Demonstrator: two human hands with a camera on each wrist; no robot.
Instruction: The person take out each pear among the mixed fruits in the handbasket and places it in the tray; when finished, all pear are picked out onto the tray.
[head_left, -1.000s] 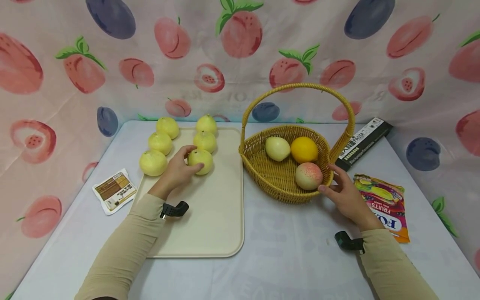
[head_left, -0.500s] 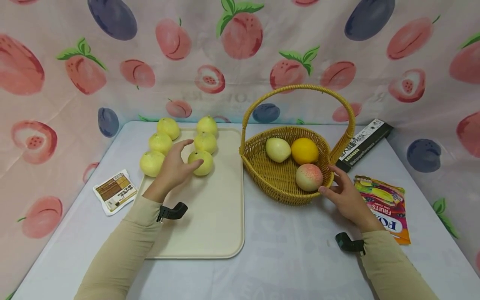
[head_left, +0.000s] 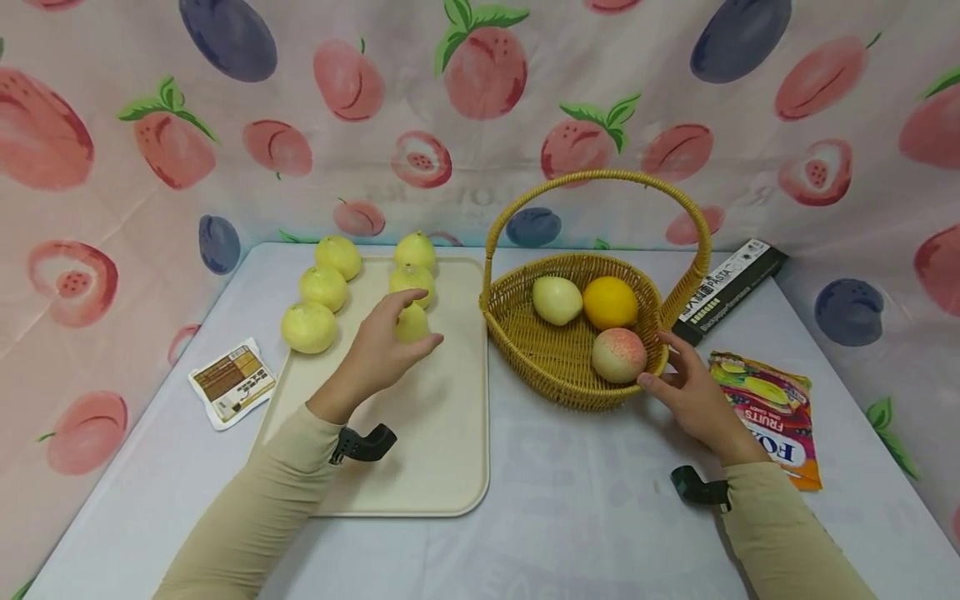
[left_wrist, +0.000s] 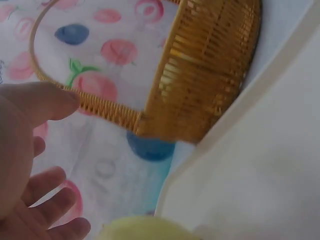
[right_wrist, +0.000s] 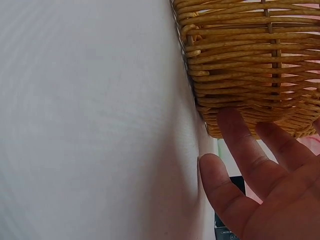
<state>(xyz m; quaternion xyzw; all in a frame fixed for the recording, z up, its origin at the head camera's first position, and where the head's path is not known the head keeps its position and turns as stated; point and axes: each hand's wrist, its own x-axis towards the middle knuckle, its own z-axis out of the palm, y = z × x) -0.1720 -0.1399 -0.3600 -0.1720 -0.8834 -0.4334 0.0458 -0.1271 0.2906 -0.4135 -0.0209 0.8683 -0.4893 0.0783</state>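
My left hand (head_left: 378, 350) hovers over the cream tray (head_left: 420, 467), thumb and fingers apart, holding nothing. It partly hides the front fruit (head_left: 411, 323) of a line of round yellow-green fruits. In the left wrist view, the top of a yellow fruit (left_wrist: 145, 230) shows below the spread fingers. My right hand (head_left: 693, 400) touches the right side of the wicker basket (head_left: 540, 379); the right wrist view has its nearly straight fingers (right_wrist: 245, 145) against the weave. Inside the basket lie a pale round fruit (head_left: 557, 300), an orange (head_left: 610, 302) and a peach (head_left: 618, 355).
A second line of yellow-green fruits (head_left: 309, 327) runs along the tray's left side. A small white-and-brown packet (head_left: 234, 383) lies left of the tray. Right of the basket are a black pasta box (head_left: 735, 287) and a candy bag (head_left: 772, 417). A fruit-print curtain (head_left: 480, 100) hangs behind.
My left hand first drew slightly left off the front fruit, then came right and nearer, now covering part of it. The right hand stays at the basket; the fruits keep their places.
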